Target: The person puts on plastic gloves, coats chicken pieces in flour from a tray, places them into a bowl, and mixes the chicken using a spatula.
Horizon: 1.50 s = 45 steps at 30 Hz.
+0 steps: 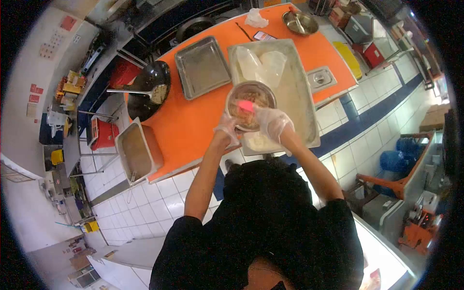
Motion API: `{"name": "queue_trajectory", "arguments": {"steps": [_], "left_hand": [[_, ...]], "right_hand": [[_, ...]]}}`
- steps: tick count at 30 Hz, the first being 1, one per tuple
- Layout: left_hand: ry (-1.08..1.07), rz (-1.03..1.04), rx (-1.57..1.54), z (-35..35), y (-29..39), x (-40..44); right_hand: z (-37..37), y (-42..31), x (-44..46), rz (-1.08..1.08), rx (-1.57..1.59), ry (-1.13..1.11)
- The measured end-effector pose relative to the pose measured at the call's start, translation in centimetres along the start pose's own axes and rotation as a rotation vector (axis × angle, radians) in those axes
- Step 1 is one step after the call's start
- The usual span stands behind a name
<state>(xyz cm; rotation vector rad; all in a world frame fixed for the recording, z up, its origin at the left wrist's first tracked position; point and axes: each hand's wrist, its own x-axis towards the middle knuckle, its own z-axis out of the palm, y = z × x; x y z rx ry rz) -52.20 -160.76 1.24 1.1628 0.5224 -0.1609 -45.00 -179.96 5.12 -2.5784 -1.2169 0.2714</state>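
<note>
My left hand (228, 129), in a clear plastic glove, is closed on the near left rim of a round metal bowl (233, 92). Brownish, shredded-looking food (260, 100) lies in the bowl. My right hand (274, 123), gloved too, is closed at the bowl's right side on what looks like a pink spatula (245, 106); its handle is hidden by the hand. The bowl is over the left side of a large metal tray (299, 104). Two translucent white plastic pieces (263, 67) lie in the tray's far end, and a pale mass (261, 141) shows at its near end.
On the orange table (183, 130) are a shallow metal pan (203, 67), a black wok (150, 108) with a ladle (130, 91), and a metal basin (299, 22). A deep metal container (137, 150) stands at the left edge. A small lidded container (321, 78) sits on the right.
</note>
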Motion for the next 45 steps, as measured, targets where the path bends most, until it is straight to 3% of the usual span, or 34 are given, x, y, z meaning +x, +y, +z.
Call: {"name": "queue_trajectory", "arguments": {"steps": [1,4,7,9,10,12,15,16,17,19,22,24,27,28,30,31,33,35,36,37,39,40,42,43,44,45], "left_hand": [[0.008,-0.006,-0.013,0.8,-0.4,0.5],[-0.046,-0.005,-0.185,1.8,-2.2,1.2],[0.025,0.105,-0.163,3.8,-3.9,3.0],[0.067,0.085,-0.099,6.3,-1.2,2.6],[0.071,0.097,-0.105,6.7,-0.4,2.8],[0.145,0.090,-0.040,6.5,-0.2,2.3],[0.026,0.185,-0.110,5.7,-0.9,2.2],[0.011,0.186,-0.108,6.3,-0.8,2.3],[0.022,0.124,-0.037,7.2,-0.3,2.2],[0.039,0.058,0.041,7.2,-1.3,3.2],[-0.021,0.168,0.167,4.5,-4.3,6.4],[-0.056,0.078,-0.085,4.3,-3.7,5.7],[0.051,0.049,-0.156,4.9,-3.1,6.1],[0.043,0.045,-0.155,5.4,-2.9,6.1],[0.123,0.054,-0.159,6.8,-2.6,6.2],[0.110,0.047,-0.161,6.7,-2.9,6.6],[0.080,0.023,-0.111,5.4,-3.5,7.4],[0.110,0.044,-0.121,6.1,-1.7,5.3],[0.128,0.067,-0.122,6.3,-0.6,4.7],[0.143,0.068,-0.127,6.2,-0.5,4.4],[0.159,0.038,-0.032,6.5,-0.9,4.0],[0.150,0.033,-0.027,6.6,-1.1,4.1],[0.096,-0.012,0.065,6.3,-2.1,5.1],[0.076,-0.023,0.097,5.9,-2.8,5.7],[-0.055,0.310,0.325,4.4,-5.1,7.1],[-0.053,0.319,0.325,4.3,-4.8,7.5]], "right_hand": [[-1.1,0.3,-1.4,-0.006,-0.001,-0.015],[-2.9,0.5,-3.7,0.371,0.267,-0.328],[-2.3,1.3,-3.6,0.711,0.377,-0.367],[1.4,2.9,-2.2,0.270,0.142,-0.197],[1.2,4.1,-2.4,0.260,0.134,-0.194],[-2.2,5.8,-4.4,-0.010,-0.031,0.052],[-2.8,9.4,-3.2,0.109,-0.153,0.129],[-2.9,9.8,-2.7,-0.082,-0.626,0.022],[-1.6,10.2,-1.3,-0.070,-0.635,0.029],[2.5,10.0,1.5,0.006,-0.214,0.164],[-0.8,6.3,-1.2,-0.079,-0.302,-0.024],[-0.4,5.6,-3.8,-0.108,-0.298,-0.108],[-0.4,5.8,-4.7,-0.121,-0.418,-0.223],[-5.6,2.7,-3.5,0.231,-0.127,-0.291],[-5.1,2.8,-2.0,0.599,0.171,-0.345],[1.1,5.3,-0.9,0.514,0.106,-0.272],[3.9,8.5,-0.9,0.419,0.032,-0.202],[3.2,10.7,-1.8,-0.135,-0.432,0.030],[-0.3,10.0,-1.7,-0.155,-0.431,0.031],[-6.2,8.5,-2.3,0.033,-0.138,-0.003],[-6.2,9.4,-2.4,0.236,0.160,-0.048],[-0.8,12.3,-0.9,0.145,-0.021,0.129],[2.1,13.4,-0.3,0.065,-0.208,0.312],[3.2,13.4,0.2,0.040,-0.208,0.131],[3.2,12.7,0.9,0.006,-0.208,-0.053],[2.0,11.8,1.3,0.002,-0.213,-0.047]]}}
